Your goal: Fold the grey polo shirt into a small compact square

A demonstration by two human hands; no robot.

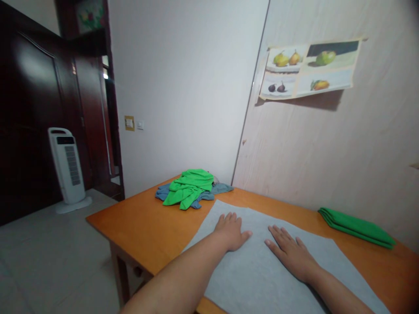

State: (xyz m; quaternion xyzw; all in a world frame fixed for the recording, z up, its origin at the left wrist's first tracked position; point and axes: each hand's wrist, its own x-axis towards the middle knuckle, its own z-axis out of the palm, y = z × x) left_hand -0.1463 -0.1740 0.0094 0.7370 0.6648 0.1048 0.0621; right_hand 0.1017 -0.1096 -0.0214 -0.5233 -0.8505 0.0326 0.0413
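A light grey cloth [252,270] lies spread out on the orange wooden table [140,222], its near part running out of the bottom of the view. My left hand [231,231] rests palm down on the left part of the cloth, fingers stretched and thumb out. On the right part, my right hand [291,253] lies flat too, its fingers pointing away and to the left. Neither hand grips anything. Bare cloth shows between the two thumbs.
A crumpled pile of bright green cloth [193,183] and blue-grey cloth [162,192] sits at the table's back left. Folded green fabric [356,227] lies at the back right by the wall. A white tower heater [68,170] stands on the floor, left.
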